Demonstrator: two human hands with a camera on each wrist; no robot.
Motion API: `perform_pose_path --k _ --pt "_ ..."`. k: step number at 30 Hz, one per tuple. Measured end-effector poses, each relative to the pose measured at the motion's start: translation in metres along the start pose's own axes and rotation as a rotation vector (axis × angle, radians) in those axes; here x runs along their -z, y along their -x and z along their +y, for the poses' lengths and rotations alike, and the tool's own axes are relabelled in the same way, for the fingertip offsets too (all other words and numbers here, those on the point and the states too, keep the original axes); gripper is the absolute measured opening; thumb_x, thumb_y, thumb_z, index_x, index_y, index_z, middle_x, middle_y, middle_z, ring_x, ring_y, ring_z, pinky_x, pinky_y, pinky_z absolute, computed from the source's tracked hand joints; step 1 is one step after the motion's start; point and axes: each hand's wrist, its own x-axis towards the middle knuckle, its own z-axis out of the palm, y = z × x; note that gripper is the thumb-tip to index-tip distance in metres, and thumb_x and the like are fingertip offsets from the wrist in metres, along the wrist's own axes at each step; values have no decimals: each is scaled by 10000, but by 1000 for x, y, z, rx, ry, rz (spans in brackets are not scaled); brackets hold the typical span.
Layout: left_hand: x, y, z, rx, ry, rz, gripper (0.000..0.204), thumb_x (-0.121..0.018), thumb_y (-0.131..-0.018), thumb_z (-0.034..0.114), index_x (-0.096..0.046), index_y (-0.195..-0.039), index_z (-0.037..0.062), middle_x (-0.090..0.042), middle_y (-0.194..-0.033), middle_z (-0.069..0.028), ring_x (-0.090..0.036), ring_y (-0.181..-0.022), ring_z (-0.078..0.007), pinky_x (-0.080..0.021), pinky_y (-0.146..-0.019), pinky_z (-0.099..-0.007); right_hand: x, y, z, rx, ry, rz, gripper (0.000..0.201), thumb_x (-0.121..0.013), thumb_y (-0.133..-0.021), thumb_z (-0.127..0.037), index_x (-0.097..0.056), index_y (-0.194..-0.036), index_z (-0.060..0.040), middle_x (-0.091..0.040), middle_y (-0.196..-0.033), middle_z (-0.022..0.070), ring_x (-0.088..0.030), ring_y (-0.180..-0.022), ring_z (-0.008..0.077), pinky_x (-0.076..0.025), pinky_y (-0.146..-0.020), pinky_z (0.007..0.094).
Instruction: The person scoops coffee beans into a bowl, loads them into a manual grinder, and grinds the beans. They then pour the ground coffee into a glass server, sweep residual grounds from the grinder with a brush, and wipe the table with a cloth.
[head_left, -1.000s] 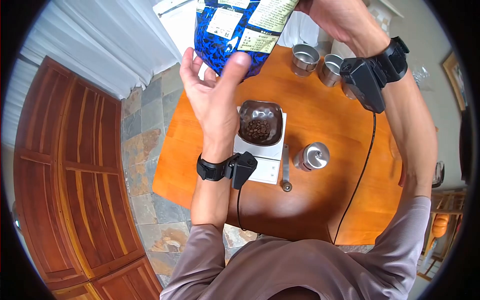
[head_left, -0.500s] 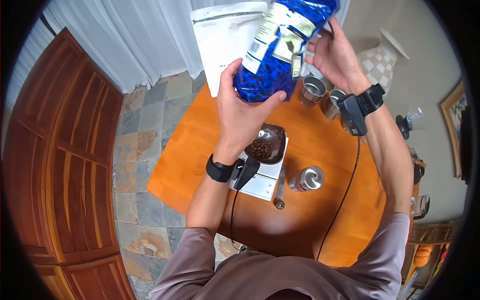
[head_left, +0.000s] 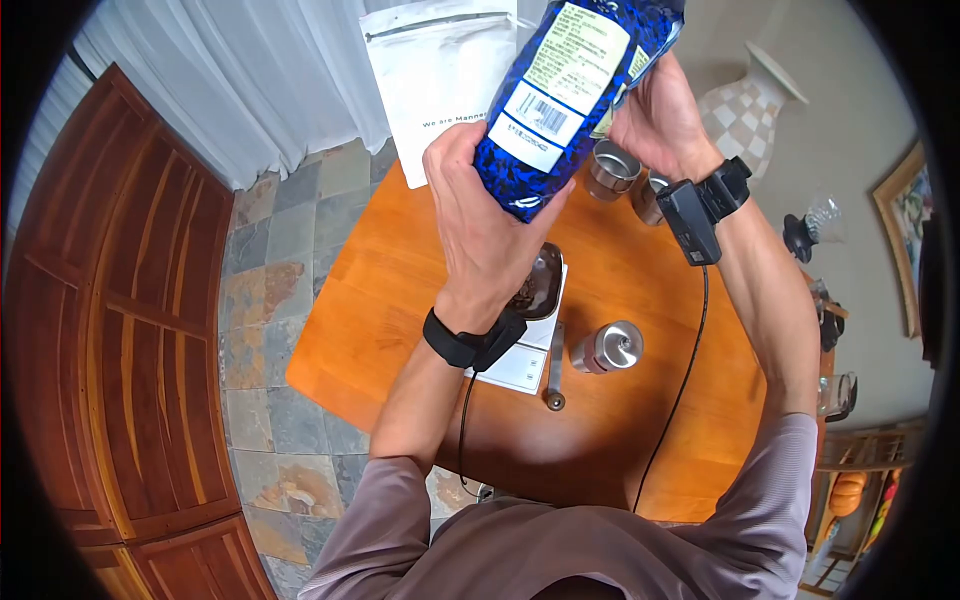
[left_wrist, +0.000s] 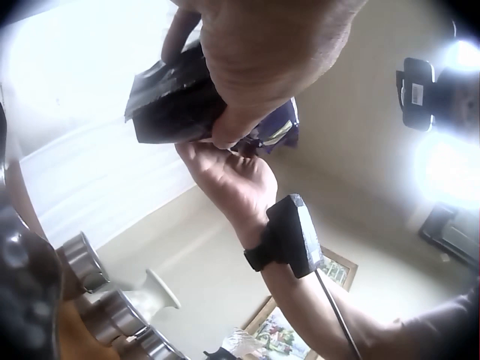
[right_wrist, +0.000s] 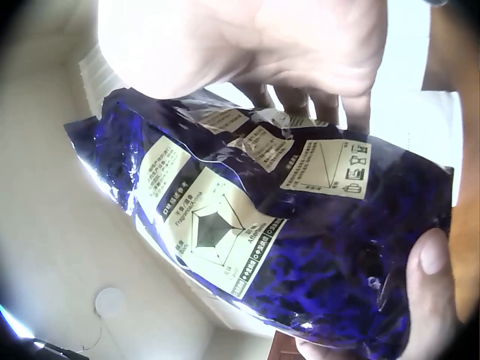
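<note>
A shiny blue coffee bag [head_left: 540, 130] with pale printed labels is held up over the far part of the table, leaning to the right. My left hand [head_left: 475, 235] grips its lower end, thumb on one side and fingers on the other. At the bag's upper right side is my right hand [head_left: 665, 120], its fingers passing behind the bag in the right wrist view. Below the left hand, a dark dish [head_left: 548, 285] with coffee beans [head_left: 523, 295] sits on a white scale [head_left: 515, 368], partly hidden by that hand.
A hand grinder [head_left: 607, 348] stands right of the scale, with a crank handle [head_left: 556, 370] lying between. Metal cups [head_left: 612, 170] stand at the back, near a checkered vase [head_left: 745, 110]. A white pouch [head_left: 430, 90] is behind the bag. A cable [head_left: 690, 350] trails from the right wrist.
The bag has come down and right from its earlier high position, then turned its barcode label to the head camera. My right hand has closed in on its side; the white pouch shows more fully.
</note>
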Motion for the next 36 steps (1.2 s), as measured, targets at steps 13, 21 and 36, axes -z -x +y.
perform_pose_path --k 13,21,36 --pt "-5 5 -1 -103 -73 18 908 -951 -679 123 -372 -1372 28 -452 -1285 -210 -475 -1203 -375 -433 -991 -484 -23 3 3 68 -81 122 600 -389 -1079 -507 -579 -1362 -13 -646 -1347 143 -641 -1195 277 -511 -1059 439" --pt "-4 7 -3 -111 -96 45 922 -953 -667 92 -371 -1378 29 -446 -1291 -215 -470 -1215 -377 -432 -991 -477 -22 -2 5 58 -105 62 608 -390 -1075 -503 -589 -1354 0 -653 -1344 149 -640 -1190 284 -501 -1065 432" --pt "-11 14 -1 -126 -88 57 912 -943 -669 58 -380 -1385 18 -439 -1288 -215 -475 -1192 -383 -399 -1008 -492 20 -14 13 11 -355 -427 642 -371 -1077 -517 -572 -1378 13 -652 -1352 161 -651 -1179 289 -504 -1066 423"
